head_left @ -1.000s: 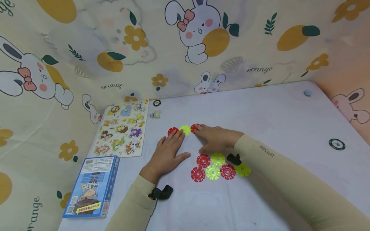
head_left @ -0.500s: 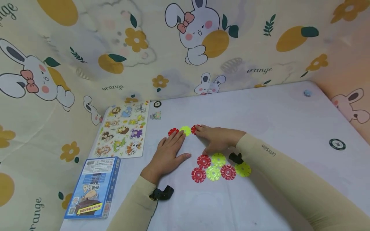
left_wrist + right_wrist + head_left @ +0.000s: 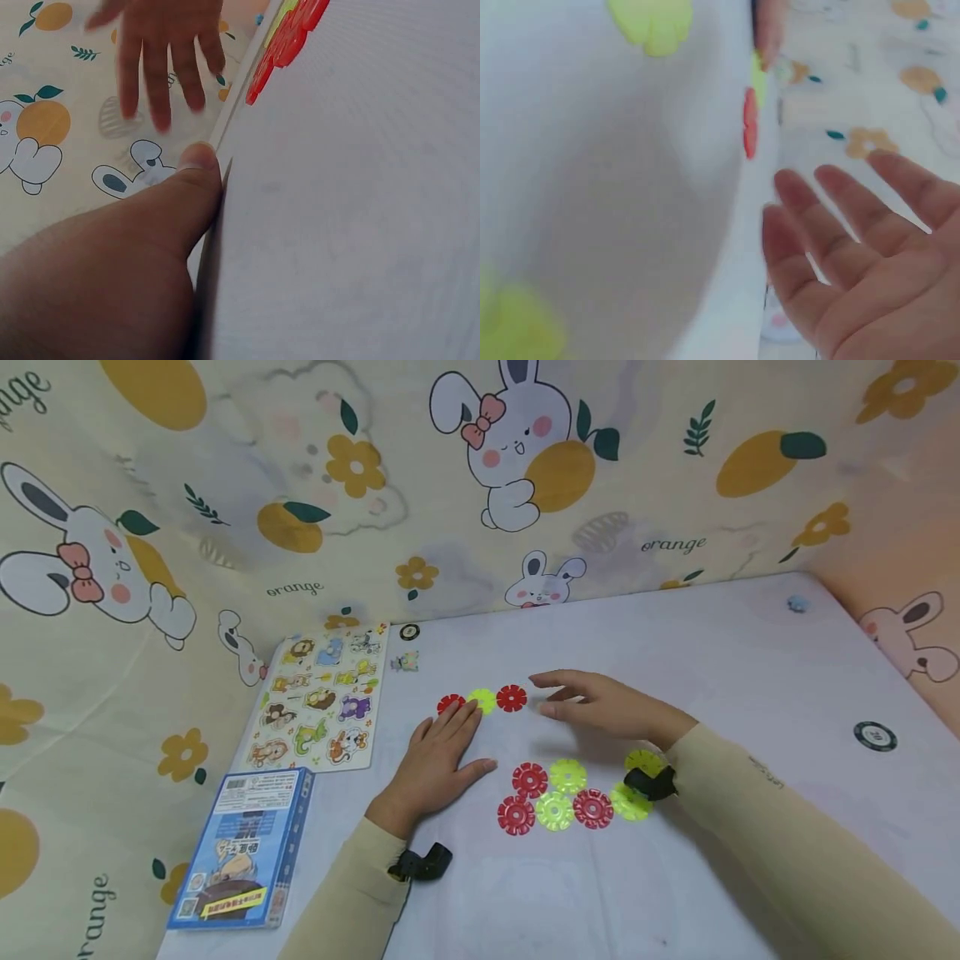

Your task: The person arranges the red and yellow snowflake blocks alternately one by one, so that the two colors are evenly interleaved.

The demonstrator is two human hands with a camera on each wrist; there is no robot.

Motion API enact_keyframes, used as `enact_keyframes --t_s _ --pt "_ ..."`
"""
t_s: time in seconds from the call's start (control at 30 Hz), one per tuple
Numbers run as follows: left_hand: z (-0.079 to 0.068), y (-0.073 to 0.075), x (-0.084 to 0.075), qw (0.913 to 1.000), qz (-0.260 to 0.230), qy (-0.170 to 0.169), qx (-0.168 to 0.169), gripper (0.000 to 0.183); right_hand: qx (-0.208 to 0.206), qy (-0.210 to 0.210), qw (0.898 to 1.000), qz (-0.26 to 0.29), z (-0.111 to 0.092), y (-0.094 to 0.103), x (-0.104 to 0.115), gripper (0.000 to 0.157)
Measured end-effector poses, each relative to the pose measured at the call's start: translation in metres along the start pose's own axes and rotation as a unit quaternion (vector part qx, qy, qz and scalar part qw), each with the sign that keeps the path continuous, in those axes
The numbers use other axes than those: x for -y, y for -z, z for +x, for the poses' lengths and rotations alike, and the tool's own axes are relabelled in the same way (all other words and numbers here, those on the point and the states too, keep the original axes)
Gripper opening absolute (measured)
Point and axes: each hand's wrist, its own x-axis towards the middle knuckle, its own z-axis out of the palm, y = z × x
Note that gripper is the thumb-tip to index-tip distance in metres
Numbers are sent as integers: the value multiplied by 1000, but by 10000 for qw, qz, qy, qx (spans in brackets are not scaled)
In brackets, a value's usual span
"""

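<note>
Three slotted plastic discs lie in a row across the middle of the table in the head view: a left red disc [image 3: 448,702], a yellow-green disc [image 3: 485,700] and a right red disc [image 3: 512,698]. My left hand [image 3: 435,764] lies flat with straight fingers, its fingertips over the near edges of the left red and yellow-green discs. Just right of the row, my right hand [image 3: 600,702] hovers above the table with loosely bent fingers. Its palm [image 3: 900,292] shows bare in the right wrist view. Nearer me lie several more discs, such as a front red disc [image 3: 593,809].
An animal puzzle board [image 3: 318,702] lies at the left, with a blue box [image 3: 236,852] in front of it. A small black-and-white chip [image 3: 409,632] and an animal piece [image 3: 405,662] are beside the board. Another chip [image 3: 875,737] lies right; a printed cloth [image 3: 465,552] hangs behind.
My right hand has come off the right red disc and moved right and up, uncovering that disc and a yellow-green one near the wrist. My left hand has stayed put.
</note>
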Motion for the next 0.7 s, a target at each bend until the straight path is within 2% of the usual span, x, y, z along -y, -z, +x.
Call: enact_keyframes --t_s 0.1,0.3,0.5,0.7 --pt "1 -1 0 10000 -11 -30 -24 84 -275 277 9980 505 -22 9 -11 44" --pt "2 -1 2 10000 48 -40 -34 85 -593 414 9907 1149 -68 19 -36 39" --pt "1 -3 3 10000 57 -18 18 85 -729 383 9904 1108 -101 17 -64 41" --pt "1 -4 3 10000 54 -25 -46 85 -645 31 9956 681 -115 15 -78 52"
